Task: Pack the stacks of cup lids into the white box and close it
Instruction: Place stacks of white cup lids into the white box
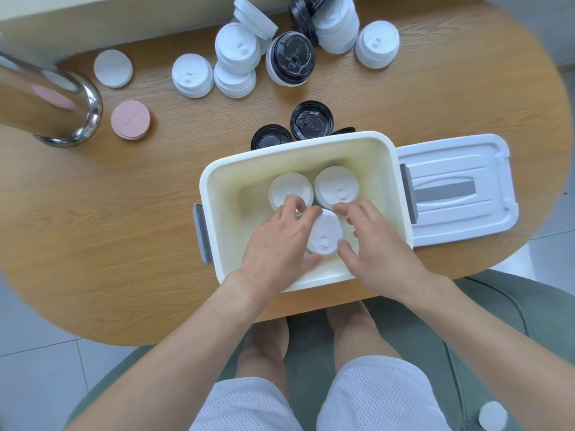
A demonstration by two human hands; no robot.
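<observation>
A stack of white lids sits low in the white box, toward the box's 6 o'clock wall. Both hands hold it: the left hand curls round its 9 o'clock side, the right hand its 3 o'clock side, fingers bent against the stack. Two more white stacks already stand in the box, side by side at 12 o'clock of the held one and close against it.

The step in hand looks to be setting this third stack down. Packing is early: many stacks wait on the table at 12 o'clock of the box, white ones and black ones, with more black lids just beyond the box's far rim.

Next, probably, the hands let go without tipping the stack, then reach up for another. The box's lid lies flat at 3 o'clock, touching the box's right side, for last.
</observation>
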